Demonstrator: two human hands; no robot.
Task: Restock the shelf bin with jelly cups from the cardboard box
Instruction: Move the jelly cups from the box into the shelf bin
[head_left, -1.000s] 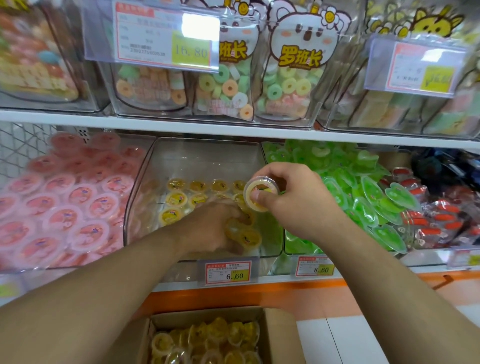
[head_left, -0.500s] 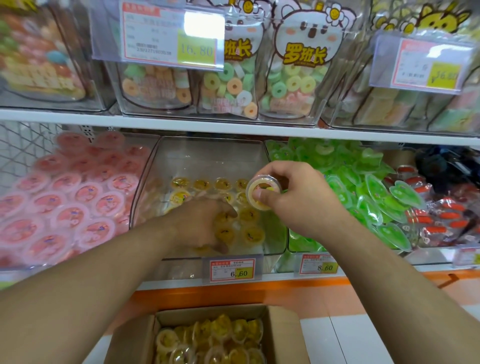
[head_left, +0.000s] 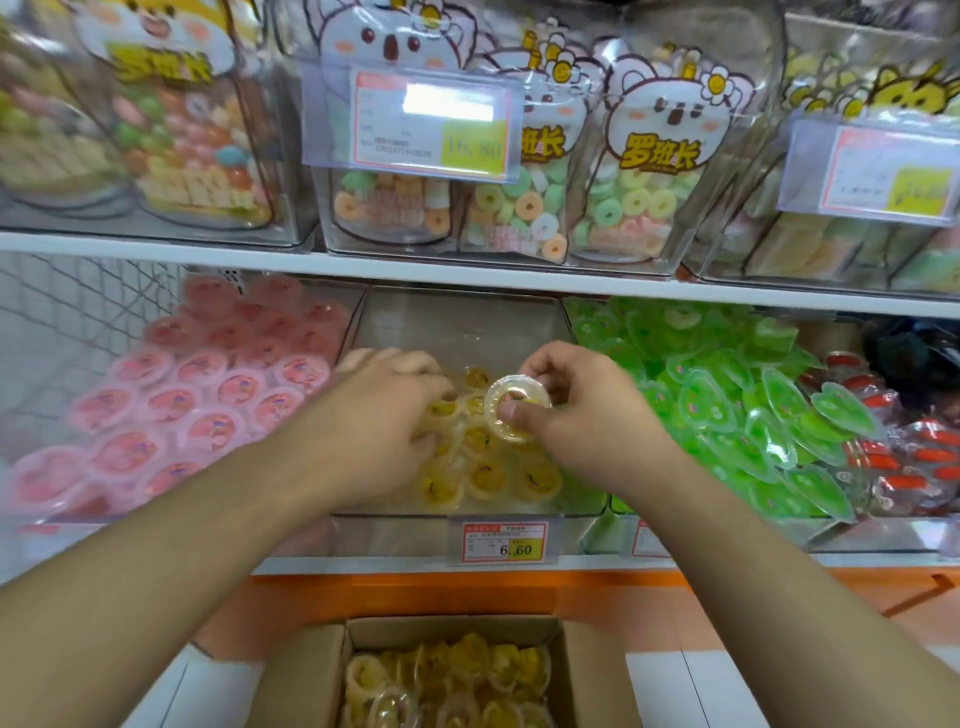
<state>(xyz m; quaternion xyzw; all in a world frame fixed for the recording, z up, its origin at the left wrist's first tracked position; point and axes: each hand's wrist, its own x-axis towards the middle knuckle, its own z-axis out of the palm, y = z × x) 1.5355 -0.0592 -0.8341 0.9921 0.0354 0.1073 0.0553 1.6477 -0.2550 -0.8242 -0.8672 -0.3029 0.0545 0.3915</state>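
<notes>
A clear shelf bin (head_left: 462, 322) on the lower shelf holds several yellow jelly cups (head_left: 488, 475) across its floor. My left hand (head_left: 382, 415) is inside the bin, palm down, fingers resting on the cups at the left; what lies under its fingertips is hidden. My right hand (head_left: 576, 410) pinches one yellow jelly cup (head_left: 517, 408) by its rim, lid facing me, just above the cups in the bin. Below, an open cardboard box (head_left: 311, 675) on the floor is packed with more yellow jelly cups (head_left: 452, 686).
Pink jelly cups (head_left: 208, 395) fill the bin to the left and green heart-shaped jellies (head_left: 727, 395) the bin to the right. A price tag (head_left: 504, 541) hangs on the bin front. The upper shelf (head_left: 467, 270) above carries bagged ring candies (head_left: 524, 208).
My right hand has lowered its cup deeper into the bin. My left hand has slid back and left over the cups. The view has tilted slightly upward.
</notes>
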